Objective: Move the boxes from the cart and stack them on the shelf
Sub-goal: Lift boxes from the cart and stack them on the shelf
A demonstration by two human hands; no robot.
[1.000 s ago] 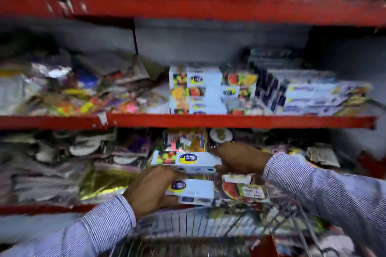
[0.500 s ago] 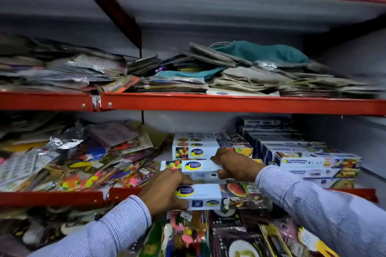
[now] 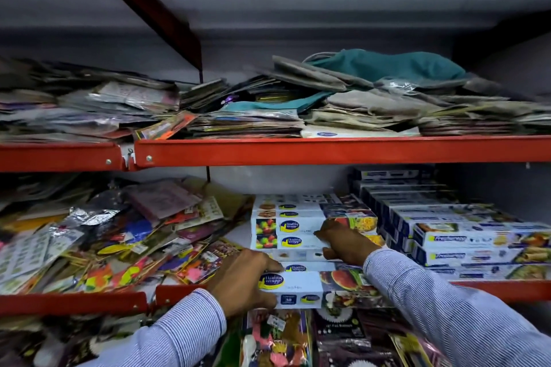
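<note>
Both arms wear long sleeves (image 3: pixel 447 307) of pale blue-and-white fine-striped shirt cloth; the hands (image 3: pixel 241 283) are bare.

Open gap above the stacked boxes (image 3: pixel 313 217), packets heap (image 3: pixel 119 235) crowding close on their left, blue carton stack (image 3: pixel 477 244) just beside on their right, red shelf beam (image 3: pixel 328 150) overhead.

Glossy red painted metal shelf (image 3: pixel 328 150), glossy printed cardboard boxes (image 3: pixel 293 287), crinkled shiny foil packets (image 3: pixel 89 214)

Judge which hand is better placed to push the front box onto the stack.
Left, probably. The left hand grips the front box at the shelf edge; the right hand rests on the stack.
</note>
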